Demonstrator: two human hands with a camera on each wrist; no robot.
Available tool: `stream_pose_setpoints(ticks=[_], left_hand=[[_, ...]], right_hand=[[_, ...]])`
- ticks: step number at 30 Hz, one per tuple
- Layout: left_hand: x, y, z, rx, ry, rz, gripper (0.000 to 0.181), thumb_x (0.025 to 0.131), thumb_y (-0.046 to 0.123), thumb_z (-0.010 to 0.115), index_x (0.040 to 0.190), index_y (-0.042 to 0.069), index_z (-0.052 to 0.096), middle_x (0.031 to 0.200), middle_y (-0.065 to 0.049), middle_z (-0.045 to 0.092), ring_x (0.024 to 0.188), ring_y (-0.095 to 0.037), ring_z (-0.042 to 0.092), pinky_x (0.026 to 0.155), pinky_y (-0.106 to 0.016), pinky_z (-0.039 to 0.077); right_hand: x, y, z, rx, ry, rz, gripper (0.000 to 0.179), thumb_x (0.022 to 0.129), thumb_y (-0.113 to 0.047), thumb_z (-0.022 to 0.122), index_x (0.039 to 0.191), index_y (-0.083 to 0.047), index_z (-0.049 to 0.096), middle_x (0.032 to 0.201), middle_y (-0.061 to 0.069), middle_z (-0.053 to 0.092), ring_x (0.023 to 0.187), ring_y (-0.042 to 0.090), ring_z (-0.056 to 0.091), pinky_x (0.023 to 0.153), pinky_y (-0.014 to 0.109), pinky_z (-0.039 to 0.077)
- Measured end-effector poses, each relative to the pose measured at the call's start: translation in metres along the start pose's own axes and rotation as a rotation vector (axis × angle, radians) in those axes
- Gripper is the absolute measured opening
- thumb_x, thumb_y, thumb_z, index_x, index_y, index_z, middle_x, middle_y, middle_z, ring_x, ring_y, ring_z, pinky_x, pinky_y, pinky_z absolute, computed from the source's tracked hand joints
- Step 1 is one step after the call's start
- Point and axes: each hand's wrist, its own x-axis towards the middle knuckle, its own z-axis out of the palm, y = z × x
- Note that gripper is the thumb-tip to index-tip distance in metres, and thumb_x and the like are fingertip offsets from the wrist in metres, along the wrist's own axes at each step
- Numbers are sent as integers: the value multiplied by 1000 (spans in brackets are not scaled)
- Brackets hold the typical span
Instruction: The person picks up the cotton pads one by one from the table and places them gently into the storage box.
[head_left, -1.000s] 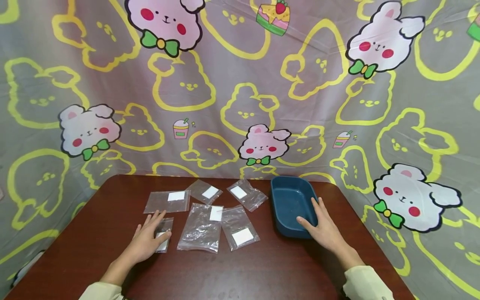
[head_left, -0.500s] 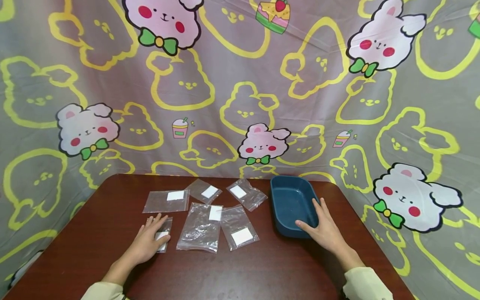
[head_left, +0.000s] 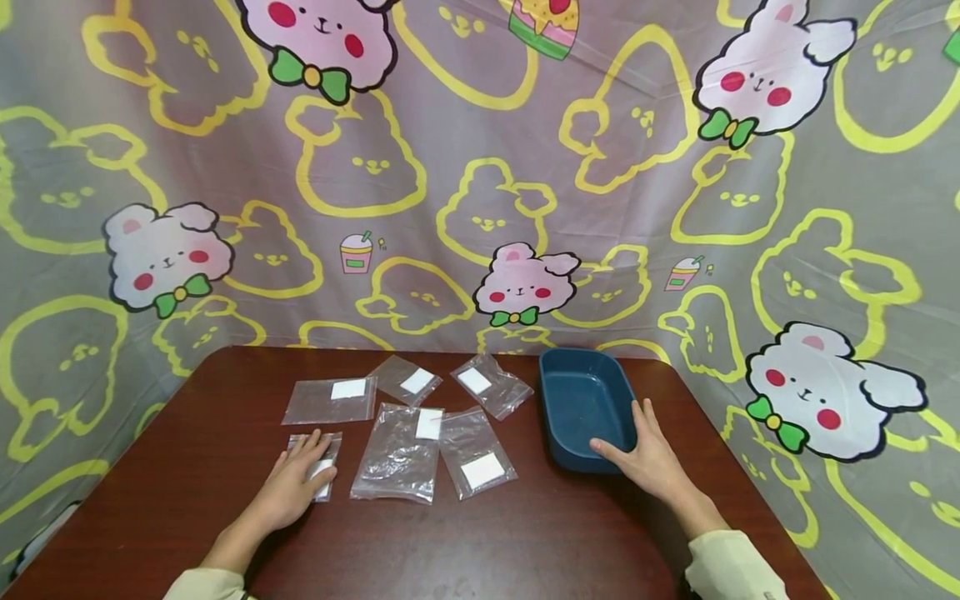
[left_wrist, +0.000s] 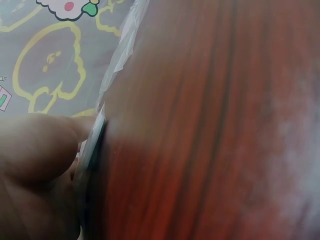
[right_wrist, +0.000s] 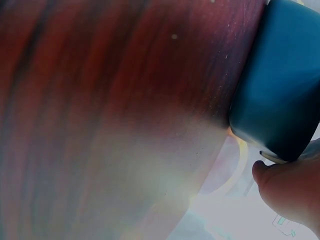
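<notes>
My left hand (head_left: 291, 479) lies over a small clear zip bag (head_left: 324, 492) with a white label, fingers outstretched and partly covering it. In the left wrist view, this hand (left_wrist: 35, 160) is beside the thin edge of a clear bag (left_wrist: 95, 140). On the right, my right hand (head_left: 651, 454) rests at the near right corner of a dark blue plastic tub (head_left: 588, 461). Its thumb reaches over the rim, and its straight fingers lie along the outer right side. In the right wrist view, the thumb (right_wrist: 287, 192) is at the rim of the tub (right_wrist: 280, 75).
Several more clear zip bags with white labels lie flat: one at back left (head_left: 311, 404), another at back middle (head_left: 393, 375), one near the tub (head_left: 510, 392), and a large one (head_left: 393, 458) beside a further bag (head_left: 465, 442). A patterned curtain (head_left: 420, 175) stands behind the brown table (head_left: 420, 542).
The left hand's fingers have drawn back slightly, so more of the small bag's far edge shows. The right hand stays at the tub. The head view has shifted a little.
</notes>
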Motion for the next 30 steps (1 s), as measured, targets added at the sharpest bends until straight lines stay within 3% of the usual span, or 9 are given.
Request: stream_pose_setpoints(ticks=[16, 30], left_hand=[[-1, -3, 1, -26, 42, 16, 44, 102, 6, 54, 142, -12, 47, 151, -34, 33, 142, -57, 19, 112, -70, 12], [-1, 1, 0, 29, 84, 25, 40, 100, 1, 54, 138, -8, 54, 146, -29, 45, 139, -55, 29, 110, -69, 22]], right_hand=[[2, 1, 2, -11, 0, 7, 122, 84, -68, 68, 157, 8, 7, 163, 32, -3, 144, 56, 14, 109, 73, 22], [1, 1, 1, -1, -10, 25, 124, 83, -69, 67, 157, 8, 4, 163, 31, -4, 145, 55, 11, 109, 73, 21]])
